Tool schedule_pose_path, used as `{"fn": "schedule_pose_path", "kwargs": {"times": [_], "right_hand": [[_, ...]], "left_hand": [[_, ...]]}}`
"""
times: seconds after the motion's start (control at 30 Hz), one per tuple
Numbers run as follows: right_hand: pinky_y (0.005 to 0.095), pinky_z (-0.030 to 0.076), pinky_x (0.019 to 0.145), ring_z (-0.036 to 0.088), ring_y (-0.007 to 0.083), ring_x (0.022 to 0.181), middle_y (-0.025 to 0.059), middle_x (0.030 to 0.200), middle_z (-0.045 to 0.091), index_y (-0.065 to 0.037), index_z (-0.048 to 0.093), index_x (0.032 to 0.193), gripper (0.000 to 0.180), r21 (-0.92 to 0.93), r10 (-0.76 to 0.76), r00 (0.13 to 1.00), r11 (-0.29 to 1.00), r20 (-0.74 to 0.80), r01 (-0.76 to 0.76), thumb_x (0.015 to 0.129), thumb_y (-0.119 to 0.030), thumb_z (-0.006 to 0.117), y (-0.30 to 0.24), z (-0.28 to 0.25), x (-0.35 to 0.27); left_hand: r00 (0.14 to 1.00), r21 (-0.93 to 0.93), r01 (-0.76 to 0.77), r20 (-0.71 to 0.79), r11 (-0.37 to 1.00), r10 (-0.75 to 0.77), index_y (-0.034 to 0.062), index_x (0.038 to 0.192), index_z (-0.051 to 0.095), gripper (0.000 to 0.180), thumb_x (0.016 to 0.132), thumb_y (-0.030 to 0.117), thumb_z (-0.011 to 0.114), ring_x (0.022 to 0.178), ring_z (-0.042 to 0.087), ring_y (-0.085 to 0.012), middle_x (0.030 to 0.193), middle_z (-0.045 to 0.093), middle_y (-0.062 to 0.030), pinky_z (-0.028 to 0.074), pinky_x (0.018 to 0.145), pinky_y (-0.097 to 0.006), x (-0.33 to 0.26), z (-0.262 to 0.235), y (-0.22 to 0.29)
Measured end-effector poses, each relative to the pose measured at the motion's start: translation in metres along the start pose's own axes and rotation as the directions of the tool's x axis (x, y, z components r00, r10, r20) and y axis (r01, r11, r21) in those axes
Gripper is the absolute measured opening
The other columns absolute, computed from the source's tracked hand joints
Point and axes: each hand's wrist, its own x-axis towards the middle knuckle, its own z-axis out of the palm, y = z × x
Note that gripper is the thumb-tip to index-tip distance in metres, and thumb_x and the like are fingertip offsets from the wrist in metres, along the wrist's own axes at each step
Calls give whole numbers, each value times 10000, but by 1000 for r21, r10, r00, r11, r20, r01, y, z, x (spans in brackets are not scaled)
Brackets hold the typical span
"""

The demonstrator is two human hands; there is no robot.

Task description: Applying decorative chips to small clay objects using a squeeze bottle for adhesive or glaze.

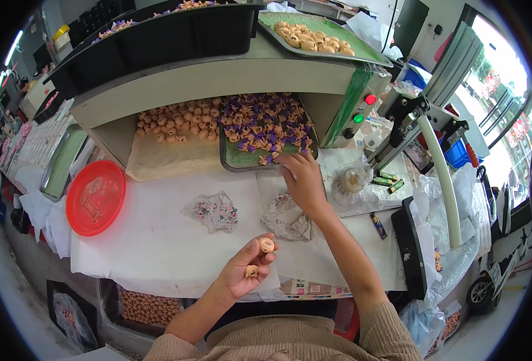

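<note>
My left hand point(239, 274) is closed in front of my body. Between its thumb and fingertips is a small round tan toy head point(266, 245), and a second small tan piece point(251, 271) sits lower against the fingers. My right hand point(305, 180) reaches over the near right corner of a black tray point(236, 167) heaped with small purple-and-tan figure pieces point(266, 123). Its fingers are bent, with thumb and forefinger apart beside the pieces at the near edge; nothing shows between them. Left of the tray, many similar tan heads point(178, 120) lie on brown paper point(169, 159).
A grey shelf point(217, 75) spans the work, bearing a deep black bin point(157, 51) and a tray of tan pieces point(314, 39). A red basin point(96, 198) stands left. Crumpled cloths point(214, 210) lie mid-table. A press with a pale lever point(440, 174) and batteries point(395, 186) are right.
</note>
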Motion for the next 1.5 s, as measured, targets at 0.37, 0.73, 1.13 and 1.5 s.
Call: {"fn": "schedule_pose_path", "kwargs": {"times": [0.37,0.73,1.13,1.5], "right_hand": [[423,492,701,603,335,755,144,834,629,-62,662,870,140,-202,-7,952,977,307,72,762,-151,667,22,60,45],[259,495,671,625,163,775,85,897,642,-30,677,1026,195,483,102,950,842,296,-241,832,-55,679,-70,-54,-68],[267,532,687,662,171,751,93,832,683,-7,699,919,191,477,235,926,804,295,-355,738,-13,758,-51,-94,-111],[265,526,645,671,176,734,80,821,696,-33,711,886,227,515,78,967,835,241,-195,675,-5,792,-36,-100,-110]], "left_hand": [[996,59,-81,-43,995,84,96,1343,458,438,923,121,582,960,570,-130,1169,557,-81,541,710,-210,-26,1,16],[969,413,-181,-80,893,233,62,1261,536,362,911,115,608,900,595,-115,1100,610,-61,531,670,-221,5,4,13],[978,616,-127,-54,778,202,38,1159,617,300,867,86,667,796,621,-113,953,653,-45,530,657,-243,29,13,-27],[990,548,-39,-92,836,106,50,1047,617,225,843,103,695,714,614,-111,872,636,-47,521,629,-226,30,34,-29]]}}
